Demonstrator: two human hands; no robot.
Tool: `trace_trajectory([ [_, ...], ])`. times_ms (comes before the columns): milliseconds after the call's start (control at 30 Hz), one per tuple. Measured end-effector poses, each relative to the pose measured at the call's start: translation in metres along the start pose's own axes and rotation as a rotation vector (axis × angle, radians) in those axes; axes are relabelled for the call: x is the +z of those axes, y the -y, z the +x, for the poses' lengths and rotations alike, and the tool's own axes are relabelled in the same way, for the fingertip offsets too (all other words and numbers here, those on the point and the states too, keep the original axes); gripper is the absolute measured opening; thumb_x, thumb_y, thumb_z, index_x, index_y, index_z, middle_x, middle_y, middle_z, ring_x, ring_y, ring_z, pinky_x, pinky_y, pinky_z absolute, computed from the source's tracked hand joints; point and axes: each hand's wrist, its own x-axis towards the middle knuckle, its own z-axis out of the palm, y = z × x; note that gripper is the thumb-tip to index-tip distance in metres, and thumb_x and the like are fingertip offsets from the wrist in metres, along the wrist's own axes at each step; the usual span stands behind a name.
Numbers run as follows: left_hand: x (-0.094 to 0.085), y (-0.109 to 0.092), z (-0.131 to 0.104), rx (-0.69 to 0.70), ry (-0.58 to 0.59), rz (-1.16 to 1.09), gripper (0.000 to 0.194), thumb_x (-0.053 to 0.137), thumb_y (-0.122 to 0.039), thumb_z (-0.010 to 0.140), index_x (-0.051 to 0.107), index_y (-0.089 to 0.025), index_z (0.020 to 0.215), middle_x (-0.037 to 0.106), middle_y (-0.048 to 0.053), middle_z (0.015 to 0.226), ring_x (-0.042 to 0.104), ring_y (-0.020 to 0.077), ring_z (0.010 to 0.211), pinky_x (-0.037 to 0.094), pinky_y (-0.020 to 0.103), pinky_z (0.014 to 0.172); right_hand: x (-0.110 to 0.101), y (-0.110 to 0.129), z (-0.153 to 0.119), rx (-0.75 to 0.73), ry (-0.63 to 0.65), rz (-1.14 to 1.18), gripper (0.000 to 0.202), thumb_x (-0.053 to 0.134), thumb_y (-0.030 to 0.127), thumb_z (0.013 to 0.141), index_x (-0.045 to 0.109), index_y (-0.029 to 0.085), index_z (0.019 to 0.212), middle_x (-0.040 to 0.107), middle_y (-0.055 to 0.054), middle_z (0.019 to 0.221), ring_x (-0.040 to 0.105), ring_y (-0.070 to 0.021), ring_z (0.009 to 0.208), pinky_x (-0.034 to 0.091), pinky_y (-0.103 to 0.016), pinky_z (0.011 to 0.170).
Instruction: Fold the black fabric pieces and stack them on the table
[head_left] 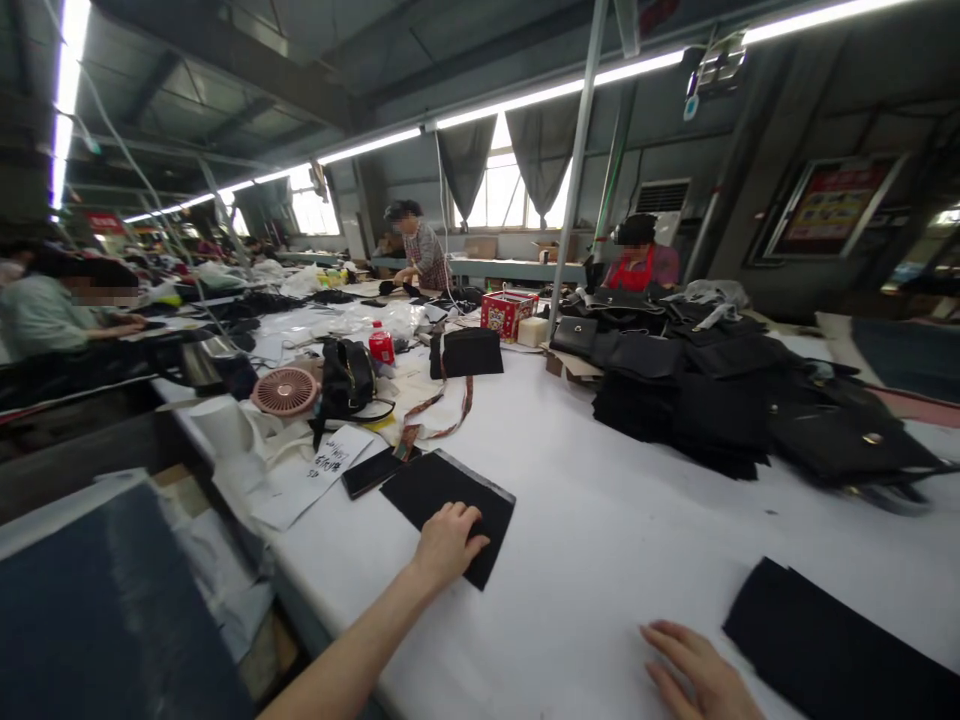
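My left hand [450, 543] rests on the lower right part of a flat black panel [439, 490], which has a pale strip along its far edge. The fingers lie on its surface, spread a little. At the bottom of the view, my right hand [694, 668] is just over the white table with its fingers apart and nothing between them. To its right lies a stack of black pieces [840, 640], not touched by the hand. A dark phone-like object [371, 472] sits against the panel's left side.
Behind are white papers [315, 475], a pink fan [285, 391], a black backpack [349, 378], a patterned strap [442, 415] and a red box [508, 314]. Black bags and fabric [697, 400] are heaped at the right. Several people work farther off.
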Motion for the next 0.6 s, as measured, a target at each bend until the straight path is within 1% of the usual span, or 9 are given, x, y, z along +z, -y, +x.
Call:
trace_trajectory([
  [67,-0.001,0.002,0.001,0.034,0.030,-0.006,0.015,0.059,-0.032,0.087,0.063,-0.022,0.098,0.061,0.006,0.103,0.054,0.0221,0.101,0.043,0.032,0.085,0.021,0.035,0.002,-0.043,0.072,0.021,0.041,0.048,0.051,0.087,0.070,0.026,0.111,0.064,-0.013,0.121,0.058,-0.0294,0.113,0.046,-0.048,0.100],
  [133,-0.001,0.003,0.003,0.062,0.054,-0.013,0.011,0.053,-0.024,0.088,0.063,-0.020,0.092,0.062,0.007,0.100,0.054,0.0219,0.100,0.043,0.032,0.085,0.037,0.065,0.004,-0.095,0.152,0.028,0.038,0.048,0.044,0.088,0.068,0.025,0.114,0.063,-0.012,0.123,0.057,-0.0270,0.115,0.046,-0.045,0.100],
  [167,-0.001,0.004,0.005,0.073,0.064,-0.019,0.013,0.050,-0.019,0.088,0.063,-0.019,0.090,0.062,0.007,0.099,0.055,0.0219,0.099,0.043,0.033,0.086,0.043,0.077,0.005,-0.117,0.170,0.027,0.036,0.048,0.040,0.089,0.068,0.024,0.115,0.063,-0.012,0.123,0.057,-0.0263,0.115,0.046,-0.044,0.100],
  [233,0.000,0.006,0.008,0.085,0.081,-0.036,0.017,0.046,-0.015,0.087,0.062,-0.018,0.090,0.062,0.009,0.099,0.055,0.0226,0.100,0.042,0.034,0.088,0.051,0.098,0.008,-0.151,0.158,0.015,0.034,0.046,0.034,0.089,0.067,0.022,0.114,0.063,-0.012,0.122,0.057,-0.0253,0.114,0.045,-0.043,0.099],
  [333,-0.001,0.014,0.016,0.071,0.106,-0.098,0.018,0.045,-0.016,0.086,0.062,-0.017,0.091,0.063,0.009,0.099,0.057,0.0232,0.100,0.042,0.035,0.089,0.054,0.126,0.021,-0.178,0.122,-0.007,0.033,0.043,0.027,0.090,0.066,0.021,0.114,0.063,-0.011,0.122,0.056,-0.0238,0.114,0.044,-0.041,0.099],
  [400,-0.003,0.023,0.024,0.054,0.135,-0.169,0.018,0.045,-0.017,0.086,0.063,-0.018,0.090,0.065,0.007,0.096,0.059,0.0216,0.095,0.043,0.033,0.086,0.055,0.143,0.038,-0.200,0.147,-0.027,0.034,0.042,0.023,0.091,0.064,0.021,0.117,0.061,-0.009,0.126,0.055,-0.0228,0.115,0.044,-0.039,0.098],
  [467,-0.006,0.032,0.031,0.043,0.177,-0.260,0.017,0.048,-0.018,0.084,0.064,-0.019,0.088,0.067,0.005,0.092,0.060,0.0196,0.090,0.043,0.030,0.082,0.057,0.161,0.060,-0.233,0.164,-0.062,0.035,0.041,0.020,0.092,0.062,0.023,0.119,0.060,-0.006,0.129,0.054,-0.0219,0.113,0.044,-0.037,0.095],
  [533,-0.009,0.040,0.038,0.031,0.221,-0.365,0.015,0.051,-0.019,0.081,0.065,-0.020,0.084,0.068,0.002,0.087,0.061,0.0182,0.085,0.043,0.028,0.079,0.062,0.176,0.085,-0.273,0.166,-0.128,0.033,0.041,0.018,0.093,0.064,0.026,0.115,0.061,-0.003,0.127,0.055,-0.0204,0.109,0.044,-0.034,0.090],
  [600,-0.011,0.046,0.043,0.005,0.249,-0.494,0.010,0.056,-0.020,0.077,0.066,-0.021,0.080,0.068,0.000,0.081,0.060,0.0171,0.081,0.043,0.026,0.076,0.071,0.187,0.109,-0.294,0.141,-0.228,0.027,0.044,0.017,0.092,0.066,0.027,0.104,0.064,-0.001,0.120,0.055,-0.0193,0.104,0.042,-0.033,0.086],
])
